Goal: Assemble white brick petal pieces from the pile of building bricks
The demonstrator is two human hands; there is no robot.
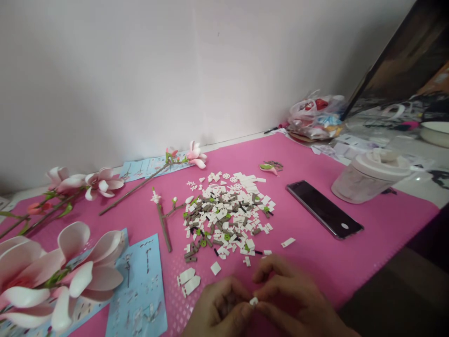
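At the near edge of the pink mat, my left hand [218,310] and my right hand [293,299] meet, both closed. Their fingertips pinch a small white building brick [253,301] between them; its exact shape is too small to make out. Just beyond lies a heap of loose bricks [231,210], white, grey-brown, green and black. Two white pieces with pointed ends [191,284] rest left of my hands, and a square white tile [215,268] sits nearby. A partly built brick twig [164,227] with white buds lies left of the heap.
Pink-white magnolia flowers [75,271] and blue instruction sheets [138,285] cover the left side. Another flower branch [136,187] lies behind. On the right are a phone [324,208] and a lidded plastic tub [368,175]. Plastic bags [315,117] stand by the wall.
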